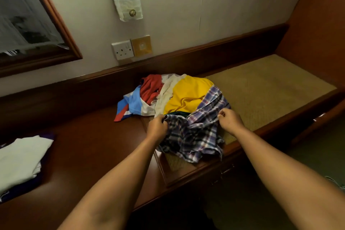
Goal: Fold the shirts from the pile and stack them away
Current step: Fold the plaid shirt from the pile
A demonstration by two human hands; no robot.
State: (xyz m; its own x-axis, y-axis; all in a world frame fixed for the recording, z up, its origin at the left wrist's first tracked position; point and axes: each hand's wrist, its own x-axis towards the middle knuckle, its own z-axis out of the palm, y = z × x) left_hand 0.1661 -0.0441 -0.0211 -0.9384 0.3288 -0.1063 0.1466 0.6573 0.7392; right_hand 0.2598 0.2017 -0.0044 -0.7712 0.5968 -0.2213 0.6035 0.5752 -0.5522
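Note:
A pile of crumpled shirts (186,93) lies on the wooden counter, with yellow, red, cream and blue-white-red pieces in it. At its front lies a blue-and-white plaid shirt (197,134), partly hanging toward the counter's front edge. My left hand (157,128) grips the plaid shirt's left edge. My right hand (230,118) pinches its cloth at the right. A stack of folded shirts (20,160), a pale one on top of a purple one, sits at the far left of the counter.
The dark wooden counter (93,145) runs along the wall, with a woven beige mat (265,87) on its right half. A wall socket (123,49) and a framed mirror (28,24) are on the wall behind. A wooden side panel closes the right end.

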